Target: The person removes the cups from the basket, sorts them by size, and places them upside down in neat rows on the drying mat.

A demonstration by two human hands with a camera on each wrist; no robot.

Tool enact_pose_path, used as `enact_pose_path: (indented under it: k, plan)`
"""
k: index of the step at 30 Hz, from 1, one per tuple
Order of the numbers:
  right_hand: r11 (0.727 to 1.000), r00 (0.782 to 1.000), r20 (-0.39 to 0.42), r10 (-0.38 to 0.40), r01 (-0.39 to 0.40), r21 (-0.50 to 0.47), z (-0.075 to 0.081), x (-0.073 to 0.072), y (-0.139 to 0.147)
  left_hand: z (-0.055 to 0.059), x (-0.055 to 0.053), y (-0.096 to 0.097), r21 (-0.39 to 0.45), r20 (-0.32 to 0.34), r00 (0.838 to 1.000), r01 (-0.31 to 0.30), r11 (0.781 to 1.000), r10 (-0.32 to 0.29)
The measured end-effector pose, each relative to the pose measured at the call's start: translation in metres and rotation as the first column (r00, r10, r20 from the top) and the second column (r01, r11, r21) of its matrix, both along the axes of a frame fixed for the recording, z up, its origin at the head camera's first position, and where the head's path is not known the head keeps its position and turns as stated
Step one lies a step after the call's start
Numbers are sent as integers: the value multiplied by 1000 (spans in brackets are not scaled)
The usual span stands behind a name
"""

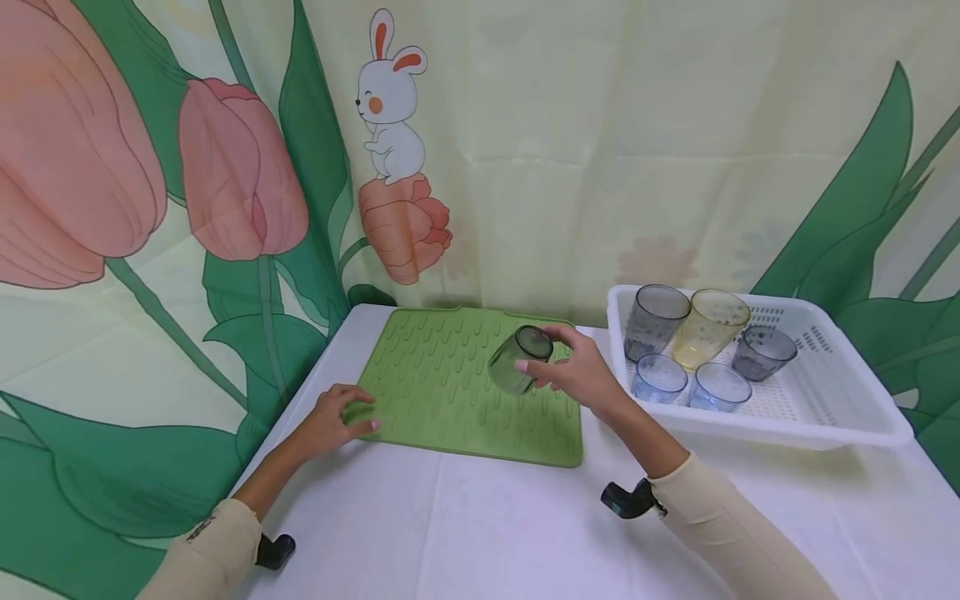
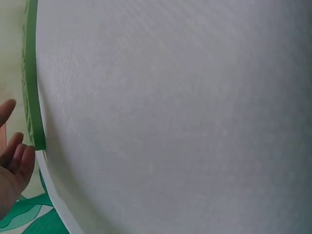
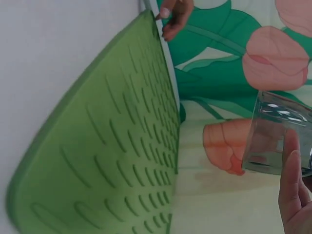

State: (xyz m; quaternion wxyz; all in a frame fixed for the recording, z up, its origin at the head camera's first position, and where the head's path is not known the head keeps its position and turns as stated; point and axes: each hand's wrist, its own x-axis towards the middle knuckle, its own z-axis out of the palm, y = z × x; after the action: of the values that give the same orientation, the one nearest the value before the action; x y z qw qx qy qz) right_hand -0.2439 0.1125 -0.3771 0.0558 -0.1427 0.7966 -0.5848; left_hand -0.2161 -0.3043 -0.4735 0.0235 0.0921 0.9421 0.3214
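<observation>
My right hand (image 1: 573,371) grips a dark grey-green drinking glass (image 1: 510,371) by its sides, holding it tilted over the right part of a green ridged drying mat (image 1: 427,392). In the right wrist view the glass (image 3: 275,131) looks clear and see-through, and fingers wrap its near side. Over the mat's left front corner is my left hand (image 1: 333,422), thumb and fingers spread apart with nothing between them. The left wrist view catches this hand (image 2: 14,165) beside the mat's edge (image 2: 32,83); whether it touches the mat I cannot tell.
To the right stands a white plastic basket (image 1: 817,417) holding several glasses: a tall grey one (image 1: 652,325), a yellow one (image 1: 701,333), a short grey one (image 1: 761,354) and blue ones (image 1: 720,390). A printed curtain (image 1: 540,150) hangs behind the white-covered table (image 1: 480,533).
</observation>
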Motion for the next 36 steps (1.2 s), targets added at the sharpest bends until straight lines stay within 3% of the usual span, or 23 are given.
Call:
enact_pose_path:
  k: [8,17,30,36]
  plan:
    - [1000,1000,1,25,-25,11,12,-31,-27,-1,1,-8,-23,19,1000,-5,1000,5]
    - [993,993,-12,115,-115,-9,22,-63,-58,-5,0,-14,-6,19,1000,1,1000,0]
    - [987,987,7,161,-161,-19,14,-85,-87,-19,-12,-26,75,56,998,33,997,-37]
    - [989,989,7,150,-150,-7,9,-96,-101,-16,-13,-27,75,56,997,40,996,-44]
